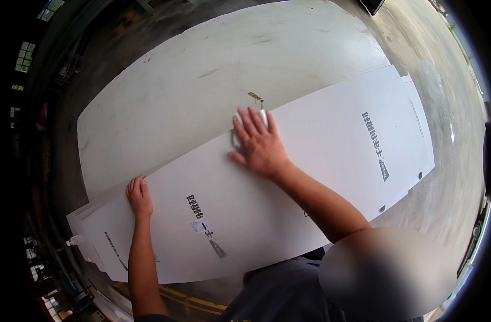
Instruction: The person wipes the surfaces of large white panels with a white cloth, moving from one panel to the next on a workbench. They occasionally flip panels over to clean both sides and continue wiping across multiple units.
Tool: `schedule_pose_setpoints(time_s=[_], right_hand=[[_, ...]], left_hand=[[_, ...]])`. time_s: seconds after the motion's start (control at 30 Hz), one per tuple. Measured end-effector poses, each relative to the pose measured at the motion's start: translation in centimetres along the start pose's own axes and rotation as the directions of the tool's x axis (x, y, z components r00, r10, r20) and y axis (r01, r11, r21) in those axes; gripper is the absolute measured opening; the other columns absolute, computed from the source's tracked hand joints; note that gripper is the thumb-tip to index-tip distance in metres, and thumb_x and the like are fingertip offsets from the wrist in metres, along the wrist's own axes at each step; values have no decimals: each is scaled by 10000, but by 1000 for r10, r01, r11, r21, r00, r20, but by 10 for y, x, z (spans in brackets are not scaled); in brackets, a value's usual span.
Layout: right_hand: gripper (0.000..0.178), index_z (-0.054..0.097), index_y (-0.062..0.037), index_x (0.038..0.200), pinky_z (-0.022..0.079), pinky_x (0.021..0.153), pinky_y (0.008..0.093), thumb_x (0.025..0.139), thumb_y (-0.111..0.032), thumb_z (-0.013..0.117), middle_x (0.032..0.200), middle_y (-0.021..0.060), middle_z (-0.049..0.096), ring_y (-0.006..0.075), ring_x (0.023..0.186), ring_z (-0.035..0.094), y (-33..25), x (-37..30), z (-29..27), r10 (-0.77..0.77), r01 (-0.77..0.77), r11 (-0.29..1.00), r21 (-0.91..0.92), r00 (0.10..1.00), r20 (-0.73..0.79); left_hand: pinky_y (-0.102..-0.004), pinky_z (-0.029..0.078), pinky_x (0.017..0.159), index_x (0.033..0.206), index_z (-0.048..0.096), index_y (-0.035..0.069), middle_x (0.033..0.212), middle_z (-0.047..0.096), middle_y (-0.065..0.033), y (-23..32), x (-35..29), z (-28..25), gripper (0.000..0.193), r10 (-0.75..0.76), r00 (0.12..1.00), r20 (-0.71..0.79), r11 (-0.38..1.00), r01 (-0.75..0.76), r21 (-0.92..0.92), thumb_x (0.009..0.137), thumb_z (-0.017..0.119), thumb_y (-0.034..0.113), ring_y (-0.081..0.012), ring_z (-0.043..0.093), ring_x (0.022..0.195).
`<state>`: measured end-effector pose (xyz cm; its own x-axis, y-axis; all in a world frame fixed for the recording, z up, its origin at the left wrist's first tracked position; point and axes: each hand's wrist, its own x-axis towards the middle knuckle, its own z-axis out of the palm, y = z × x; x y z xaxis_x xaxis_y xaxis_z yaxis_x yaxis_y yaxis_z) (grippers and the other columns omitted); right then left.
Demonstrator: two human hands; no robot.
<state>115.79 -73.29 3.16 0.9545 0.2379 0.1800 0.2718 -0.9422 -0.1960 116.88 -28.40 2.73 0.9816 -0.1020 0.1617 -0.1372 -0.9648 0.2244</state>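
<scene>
A long white printed panel lies slantwise in front of me, over other sheets whose edges stick out at both ends. My right hand is palm down at the panel's far edge, fingers stretched and spread. Under its fingers shows part of a small, shiny whitish object, mostly hidden, so I cannot tell its kind. My left hand is at the same far edge, further left, with its fingers bent over the rim. A small pale label sits on the panel between my arms.
Beyond the panel spreads a large pale, scuffed board with a brown mark near my right hand. Concrete floor lies to the right. Dark racks or machinery stand at the left. Yellow lines run along the floor nearby.
</scene>
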Motion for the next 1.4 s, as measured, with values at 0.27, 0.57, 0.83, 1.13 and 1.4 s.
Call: schedule_pose_setpoints(time_s=[0.27, 0.57, 0.83, 1.13, 1.4], right_hand=[[753, 304, -54, 1569, 238, 1213, 466, 1026, -570, 373, 1629, 157, 302, 319, 1511, 260, 64, 5, 1, 484, -467, 841, -274, 875, -5], [835, 313, 13, 1541, 133, 1249, 483, 990, -604, 424, 1631, 178, 285, 323, 1534, 197, 273, -20, -38, 388, -389, 909, -150, 921, -37], [890, 311, 4, 1548, 109, 1258, 473, 971, -670, 382, 1629, 180, 288, 307, 1540, 191, 246, -24, -34, 200, -202, 979, 39, 979, 35], [964, 308, 42, 1537, 147, 1245, 480, 934, -702, 422, 1634, 231, 239, 362, 1537, 174, 352, -52, -44, 507, -508, 860, -51, 861, -32], [972, 255, 11, 1571, 121, 1250, 454, 937, -710, 405, 1654, 192, 220, 315, 1554, 139, 466, -57, -66, 832, -844, 534, -42, 534, -153]], left_hand=[[-440, 363, 1036, 1118, 638, 37, 1106, 646, -129, 6, 3, 2, 262, -42, 999, 32, 999, 42, -5, 1028, 452, 197, -331, 556, 1103], [-453, 381, 996, 1092, 610, 5, 1084, 612, -162, -1, 3, 8, 266, -112, 990, 91, 994, 111, 19, 1031, 423, 185, -360, 528, 1066], [-486, 363, 1022, 1171, 586, 4, 1171, 601, -189, 113, 29, 35, 313, 159, 976, 151, 986, -151, -65, 997, 457, 230, -384, 523, 1122], [-495, 358, 1028, 1194, 579, 1, 1156, 609, -192, 186, 33, 47, 358, 99, 974, 205, 993, -84, -81, 937, 497, 237, -404, 530, 1114], [-501, 385, 979, 1197, 571, -21, 1149, 595, -214, 184, 40, 57, 347, 142, 972, 189, 989, -133, -61, 973, 463, 222, -415, 528, 1081]])
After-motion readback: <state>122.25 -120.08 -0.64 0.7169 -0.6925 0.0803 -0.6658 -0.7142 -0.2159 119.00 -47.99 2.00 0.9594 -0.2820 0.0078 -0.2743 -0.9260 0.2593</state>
